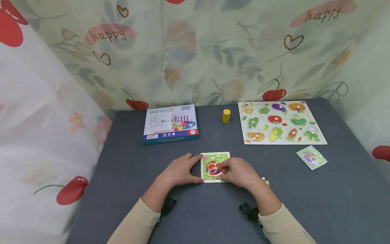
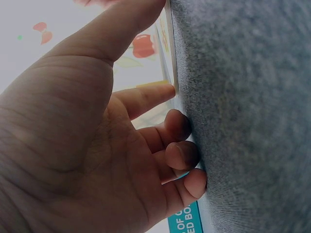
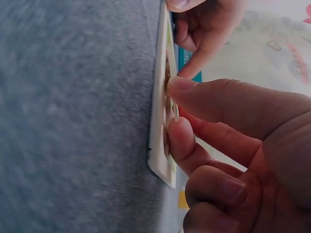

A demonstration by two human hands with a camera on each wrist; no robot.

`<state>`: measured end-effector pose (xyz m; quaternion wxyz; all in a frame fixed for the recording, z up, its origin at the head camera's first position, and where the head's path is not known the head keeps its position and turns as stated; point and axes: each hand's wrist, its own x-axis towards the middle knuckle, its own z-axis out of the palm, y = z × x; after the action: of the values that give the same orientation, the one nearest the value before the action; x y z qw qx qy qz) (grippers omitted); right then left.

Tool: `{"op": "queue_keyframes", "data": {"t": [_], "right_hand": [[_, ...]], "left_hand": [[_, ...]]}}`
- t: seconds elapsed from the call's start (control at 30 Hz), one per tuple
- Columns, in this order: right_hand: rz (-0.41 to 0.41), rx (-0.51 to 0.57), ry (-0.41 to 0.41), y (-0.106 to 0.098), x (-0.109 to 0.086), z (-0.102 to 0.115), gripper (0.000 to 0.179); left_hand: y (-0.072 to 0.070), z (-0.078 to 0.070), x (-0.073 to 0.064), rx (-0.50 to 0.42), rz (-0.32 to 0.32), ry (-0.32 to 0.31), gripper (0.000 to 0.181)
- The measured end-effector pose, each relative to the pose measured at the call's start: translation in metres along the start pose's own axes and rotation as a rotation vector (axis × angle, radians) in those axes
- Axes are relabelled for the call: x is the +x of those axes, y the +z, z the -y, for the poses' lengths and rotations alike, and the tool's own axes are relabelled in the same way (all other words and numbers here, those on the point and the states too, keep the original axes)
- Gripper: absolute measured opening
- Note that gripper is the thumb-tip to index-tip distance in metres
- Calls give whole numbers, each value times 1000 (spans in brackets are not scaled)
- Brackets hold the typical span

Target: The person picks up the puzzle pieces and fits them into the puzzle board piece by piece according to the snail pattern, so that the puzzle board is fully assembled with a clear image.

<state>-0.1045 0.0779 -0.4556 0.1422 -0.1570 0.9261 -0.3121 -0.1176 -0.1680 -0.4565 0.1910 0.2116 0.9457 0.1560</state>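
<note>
A small square wooden jigsaw puzzle with a pale rim lies flat on the table, its picture green with a red and blue round pattern. My left hand holds it by its left side, index finger at the far corner and thumb at the near one. In the left wrist view the other fingers curl loosely against the cloth. Over the right half of the picture, my right hand pinches a thin puzzle piece between thumb and index finger, close over the board. The fingers hide most of that piece in the head view.
Beside my right wrist lies a loose puzzle piece, partly covered. Further right is another small square puzzle. A vegetable puzzle board, a yellow cylinder and a flat box stand along the back, before a patterned curtain.
</note>
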Motion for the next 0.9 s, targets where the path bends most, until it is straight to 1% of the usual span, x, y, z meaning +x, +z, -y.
{"op": "queue_keyframes", "data": {"t": [0.23, 0.37, 0.47, 0.57, 0.67, 0.8, 0.9], "right_hand": [[-35, -54, 23, 3, -2, 4, 16], [-38, -125, 39, 5, -3, 8, 10], [-46, -195, 16, 5, -5, 11, 4], [-64, -234, -10, 6, -7, 14, 4], [-59, -229, -15, 5, -9, 15, 4], [-45, -207, -13, 5, -9, 13, 9], [-61, -190, -25, 3, -12, 14, 13]], "left_hand": [[0, -1, 1, 2, 7, -7, 96], [0, -1, 0, 0, 11, -12, 95], [0, -1, 0, 2, 10, -13, 95], [-1, -1, 0, 5, 6, -11, 95], [-1, -1, 0, 7, 4, -10, 95], [-1, -1, 0, 11, 5, -9, 95], [-1, -2, 0, 10, 7, -9, 95]]}}
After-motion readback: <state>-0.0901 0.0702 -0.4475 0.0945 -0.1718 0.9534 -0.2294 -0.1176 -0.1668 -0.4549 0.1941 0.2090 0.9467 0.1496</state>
